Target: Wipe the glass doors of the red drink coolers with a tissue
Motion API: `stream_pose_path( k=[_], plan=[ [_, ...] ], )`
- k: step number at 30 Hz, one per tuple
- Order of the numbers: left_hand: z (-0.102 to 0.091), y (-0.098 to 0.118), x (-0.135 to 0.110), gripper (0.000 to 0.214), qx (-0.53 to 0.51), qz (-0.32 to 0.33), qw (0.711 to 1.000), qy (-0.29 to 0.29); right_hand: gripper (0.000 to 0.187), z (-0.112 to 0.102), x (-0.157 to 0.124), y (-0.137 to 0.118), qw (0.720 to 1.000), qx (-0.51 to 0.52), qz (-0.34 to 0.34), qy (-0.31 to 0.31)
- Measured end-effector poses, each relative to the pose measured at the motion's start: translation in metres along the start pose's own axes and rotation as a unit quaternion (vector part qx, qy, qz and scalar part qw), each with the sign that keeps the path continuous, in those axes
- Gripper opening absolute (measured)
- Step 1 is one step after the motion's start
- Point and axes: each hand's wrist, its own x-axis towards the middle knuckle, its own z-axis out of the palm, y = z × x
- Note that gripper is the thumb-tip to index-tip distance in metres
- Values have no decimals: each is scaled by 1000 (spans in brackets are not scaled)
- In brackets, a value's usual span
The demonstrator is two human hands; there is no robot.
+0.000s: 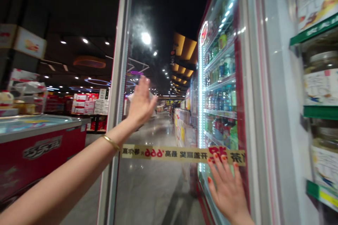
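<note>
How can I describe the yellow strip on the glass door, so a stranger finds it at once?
Find the lit drinks cooler at the right of the supermarket aisle. Across its glass door runs a long yellow printed strip, set apart by big red characters near its right end, just above the right hand with orange nails.

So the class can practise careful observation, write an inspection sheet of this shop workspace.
Surface: glass door of a drinks cooler, with a yellow printed strip across it.
Job's things: the glass door and strip, where both hands are.
Clutter: bottled drinks on shelves behind the glass.
Grips: left hand open, raised at the glass, contact unclear, gold bangle on its wrist; right hand open, flat on the glass just below the strip. Neither holds anything.
Cables: nothing seen.
Surroundings: supermarket aisle, red chest freezer at left, jars on shelves at right.
</note>
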Motion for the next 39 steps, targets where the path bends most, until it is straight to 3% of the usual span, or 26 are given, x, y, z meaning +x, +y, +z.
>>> stream_pose_path(
  k=[2,5,8,11,14,16,18,20,21,23,25,27,28,30,31,33,34,35,37,39],
  plan=[
    [6,-16,11,81,-41,-93,994,41,69,0,-1,0,1000,-1,9,-2],
    [12,-15,-4,81,-91,-74,993,10,68,2,-6,1,1000,6,21,-3],
    [15,-14,-19,61,-46,-97,992,65,69,8,-12,2,999,13,29,-4],
    [17,-18,-20,43,2,-124,987,107,69,11,-14,1,999,11,32,-1],
    [22,3,-31,49,7,-133,986,105,69,10,-13,1,1000,8,29,2],
    [23,30,-50,61,25,-85,995,47,68,7,-10,1,1000,8,25,6],
    [20,53,-66,72,41,47,995,-82,69,5,-8,1,1000,9,19,11],
    [14,55,-62,81,34,187,960,-207,69,4,-7,1,1000,5,16,12],
    [9,45,-49,85,23,210,949,-235,69,5,-7,1,1000,1,16,11],
    [2,10,-6,91,8,133,967,-218,70,5,-7,0,1000,-8,14,5],
    [0,-24,41,103,8,-77,990,-116,72,6,-8,0,1000,-13,14,-1],
    [4,-34,63,100,10,-186,980,-64,73,7,-10,0,1000,-11,22,-4],
    [7,-24,59,98,12,-186,980,-64,73,7,-10,0,1000,-10,27,-3],
    [12,18,27,97,11,-66,990,-123,74,9,-12,1,999,-10,31,0],
    [14,45,4,98,1,43,984,-171,75,9,-13,2,1000,-12,26,-2],
    [16,89,-35,99,-37,282,921,-267,76,10,-14,3,1000,-14,10,-10],
    [16,100,-42,94,-48,359,885,-291,76,10,-14,3,1000,-14,6,-15],
    [16,103,-38,86,-55,389,871,-294,76,10,-14,3,1000,-13,5,-17],
    [14,88,0,80,-43,310,915,-254,75,8,-13,3,1000,-6,13,-12],
    [15,63,56,76,-7,126,976,-176,73,5,-10,1,1000,3,18,-6]
  ],
)
